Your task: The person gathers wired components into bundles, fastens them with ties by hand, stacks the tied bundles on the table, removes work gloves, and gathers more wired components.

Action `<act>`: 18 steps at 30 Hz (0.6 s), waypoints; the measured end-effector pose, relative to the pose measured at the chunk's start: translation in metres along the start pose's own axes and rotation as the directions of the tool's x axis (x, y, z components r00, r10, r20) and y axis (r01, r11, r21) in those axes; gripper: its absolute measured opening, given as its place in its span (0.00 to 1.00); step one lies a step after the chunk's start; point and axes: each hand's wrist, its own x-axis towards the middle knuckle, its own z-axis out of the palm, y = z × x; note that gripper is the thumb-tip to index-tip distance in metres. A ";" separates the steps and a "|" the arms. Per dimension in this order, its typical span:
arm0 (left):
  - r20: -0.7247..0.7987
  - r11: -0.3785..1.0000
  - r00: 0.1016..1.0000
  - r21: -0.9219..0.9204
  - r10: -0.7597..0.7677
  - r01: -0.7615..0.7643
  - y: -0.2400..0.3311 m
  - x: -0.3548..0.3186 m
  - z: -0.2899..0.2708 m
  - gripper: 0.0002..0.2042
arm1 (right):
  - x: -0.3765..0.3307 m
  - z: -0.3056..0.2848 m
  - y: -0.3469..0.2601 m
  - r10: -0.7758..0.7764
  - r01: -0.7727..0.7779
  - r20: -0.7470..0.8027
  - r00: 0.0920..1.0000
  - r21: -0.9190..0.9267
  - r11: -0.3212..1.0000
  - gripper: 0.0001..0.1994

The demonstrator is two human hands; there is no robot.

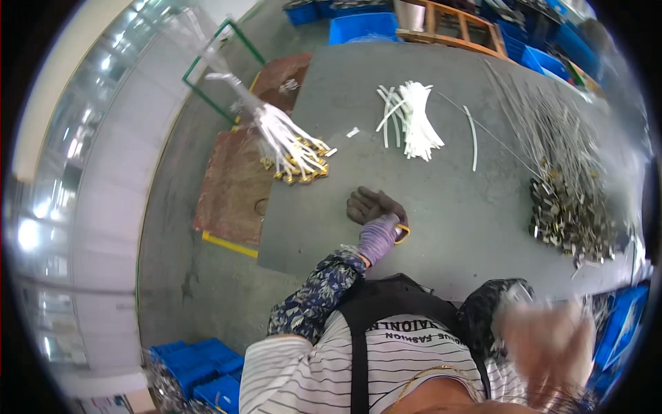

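Left hand (374, 215), gloved, resting flat on the grey bench (455, 221) near its front edge, fingers loosely curled over a small yellow-handled tool (403, 233) that peeks out at the wrist side; grip on it hard to judge. Right hand (548, 341) raised close to the camera off the bench's front right corner, blurred; whether open or closed, cannot tell. Bundle of white cables with brass ends (293, 148) hanging over the left edge. Loose white ties (414, 124) toward the back middle, one single strip (472, 138) just beside them. Long wires (538, 117) running along the right side down to a pile of metal clips (569, 214) at the right edge. Blue bins (362, 27) beyond the back edge.
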 end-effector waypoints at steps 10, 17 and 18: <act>0.027 0.548 0.982 -0.827 -0.185 0.126 0.076 0.017 -0.082 0.13 | -0.183 -0.078 0.045 0.087 -0.942 -0.972 0.218 -0.233 -0.243 0.20; 0.107 0.013 0.936 -0.993 -0.335 0.118 0.022 0.014 -0.025 0.12 | -0.203 -0.054 0.034 0.281 -0.603 -0.787 0.549 -0.606 -0.519 0.14; 0.233 -0.227 0.922 -0.960 -0.309 0.166 0.022 0.013 -0.029 0.13 | -0.203 -0.049 0.034 0.395 -0.443 -0.730 0.558 -0.665 -0.602 0.13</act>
